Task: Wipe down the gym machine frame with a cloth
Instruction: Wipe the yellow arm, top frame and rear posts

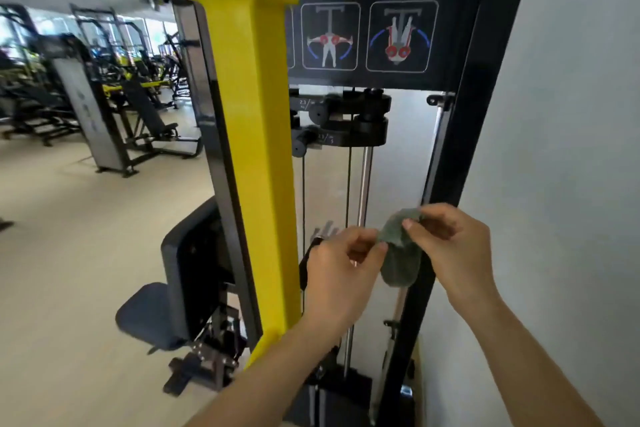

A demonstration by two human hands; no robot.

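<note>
Both hands pinch a green cloth (401,253) at lower centre: left hand (341,269), right hand (453,246). Yellow arm (249,135) stands left; black frame post (460,149) behind, chrome rod (364,184) between.

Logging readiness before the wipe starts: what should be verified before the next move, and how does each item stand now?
1. Grip on cloth: ok, left hand and right hand both pinch it.
2. cloth opened flat for wiping: not ok, it hangs bunched between the hands.
3. cloth touching black upright: cannot tell; it hangs in front of it.
4. black upright within reach: ok, right behind the right hand.
5. yellow arm out of the way: ok, it stands left of both hands.
</note>
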